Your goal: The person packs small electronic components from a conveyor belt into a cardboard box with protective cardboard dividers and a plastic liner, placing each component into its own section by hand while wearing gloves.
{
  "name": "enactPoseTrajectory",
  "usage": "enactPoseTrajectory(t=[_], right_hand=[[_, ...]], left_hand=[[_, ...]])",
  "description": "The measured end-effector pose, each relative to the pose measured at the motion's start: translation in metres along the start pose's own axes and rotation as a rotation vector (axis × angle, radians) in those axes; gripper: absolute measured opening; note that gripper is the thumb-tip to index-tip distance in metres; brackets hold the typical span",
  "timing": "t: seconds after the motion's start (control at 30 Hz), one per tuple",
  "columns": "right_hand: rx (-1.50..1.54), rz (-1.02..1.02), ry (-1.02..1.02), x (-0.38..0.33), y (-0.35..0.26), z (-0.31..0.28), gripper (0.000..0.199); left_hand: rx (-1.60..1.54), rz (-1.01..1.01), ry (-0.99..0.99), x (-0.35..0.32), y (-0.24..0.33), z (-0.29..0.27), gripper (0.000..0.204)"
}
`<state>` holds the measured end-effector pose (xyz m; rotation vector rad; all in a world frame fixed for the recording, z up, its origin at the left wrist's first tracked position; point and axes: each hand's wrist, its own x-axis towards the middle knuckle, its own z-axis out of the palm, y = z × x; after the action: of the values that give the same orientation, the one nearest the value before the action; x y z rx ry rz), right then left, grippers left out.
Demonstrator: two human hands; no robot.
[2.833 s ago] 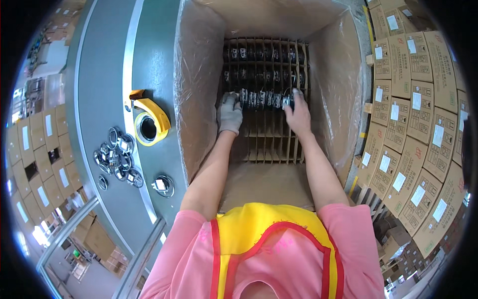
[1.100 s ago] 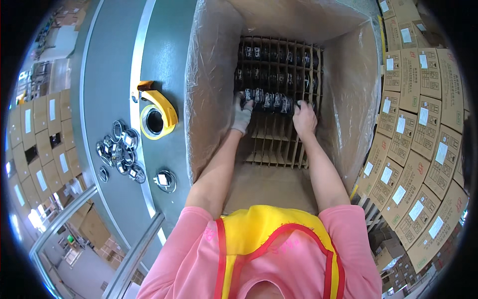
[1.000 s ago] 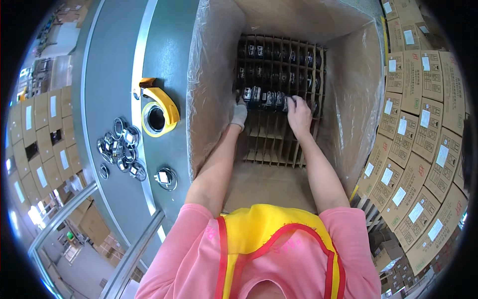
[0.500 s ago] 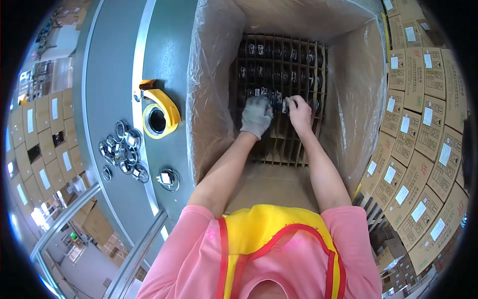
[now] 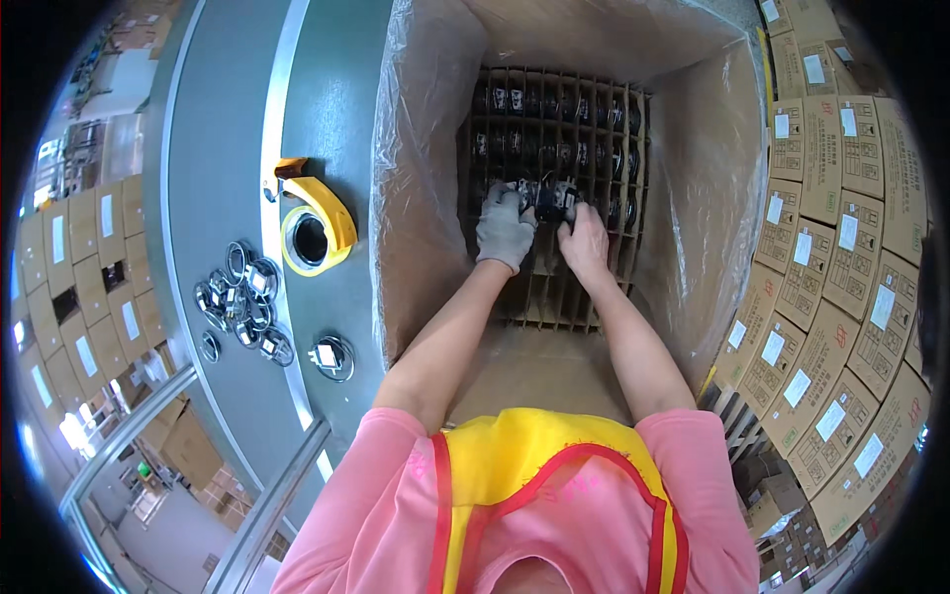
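Inside a deep carton, a cardboard divider grid (image 5: 539, 309) holds rows of round black coiled pieces with silvery-white parts. My left hand (image 5: 506, 230), in a grey glove, has its fingers curled around black coiled pieces (image 5: 525, 188) at the front filled row. Beside it, my bare right hand (image 5: 586, 244) is closed on another black coiled piece with a silvery block (image 5: 565, 196), above the grid slots. The fingertips of both hands are partly hidden by the pieces and dark slots.
A plastic-lined carton wall (image 5: 421, 198) rises on the left. Beyond it, a green conveyor belt (image 5: 223, 129) carries a yellow tape dispenser (image 5: 332, 223), a heap of coiled pieces (image 5: 237, 297) and a single coil (image 5: 332, 356). Stacked printed cartons (image 5: 826, 208) stand to the right.
My right hand has shifted slightly left and nearer to me, its fingers now lower around the coiled piece. My left hand has drawn slightly left.
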<state>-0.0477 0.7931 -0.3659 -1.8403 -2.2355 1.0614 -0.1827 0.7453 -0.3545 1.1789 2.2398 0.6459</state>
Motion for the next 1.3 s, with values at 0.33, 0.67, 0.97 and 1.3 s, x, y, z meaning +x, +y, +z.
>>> enactPoseTrajectory(t=[0.33, 0.67, 0.97, 1.3], right_hand=[[-0.311, -0.27, 0.165, 0.01, -0.02, -0.005, 0.048], [-0.083, 0.243, -0.135, 0.005, -0.008, -0.028, 0.034], [-0.017, -0.086, -0.055, 0.017, -0.037, 0.008, 0.026], [0.368, -0.039, -0.129, 0.037, -0.023, 0.042, 0.028]], left_hand=[[-0.37, -0.358, 0.096, 0.003, -0.009, 0.0, 0.023], [-0.565, -0.31, 0.132, -0.003, -0.042, 0.016, 0.019], [-0.412, -0.43, 0.023, 0.006, -0.035, 0.02, 0.024], [0.207, -0.05, -0.105, 0.01, 0.007, -0.017, 0.019]])
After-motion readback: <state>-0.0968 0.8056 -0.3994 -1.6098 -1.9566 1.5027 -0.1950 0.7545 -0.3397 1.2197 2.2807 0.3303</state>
